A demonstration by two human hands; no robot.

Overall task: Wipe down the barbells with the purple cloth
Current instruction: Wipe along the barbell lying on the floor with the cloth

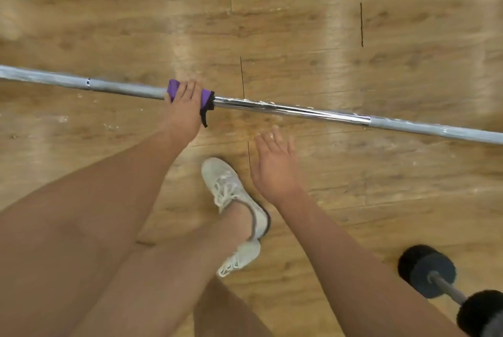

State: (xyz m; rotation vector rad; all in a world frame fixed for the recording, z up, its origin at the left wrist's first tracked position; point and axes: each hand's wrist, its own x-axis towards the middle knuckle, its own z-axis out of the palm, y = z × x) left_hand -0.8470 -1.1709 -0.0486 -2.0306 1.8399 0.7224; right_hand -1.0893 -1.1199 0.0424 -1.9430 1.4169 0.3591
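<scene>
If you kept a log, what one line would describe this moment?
step: wiping bar | left hand: grips cloth around bar | right hand: open, off the bar | dumbbell: on floor, untouched

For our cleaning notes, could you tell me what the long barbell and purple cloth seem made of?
The long barbell looks like chromed steel: mirror-bright mid-shaft, duller grey outward. The purple cloth seems soft fabric, dark-edged, wrapping the bar under the left hand.

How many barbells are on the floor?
2. A long silver barbell across the middle; a short barbell with black weights bottom right, partly cut off. More may be hidden.
</scene>
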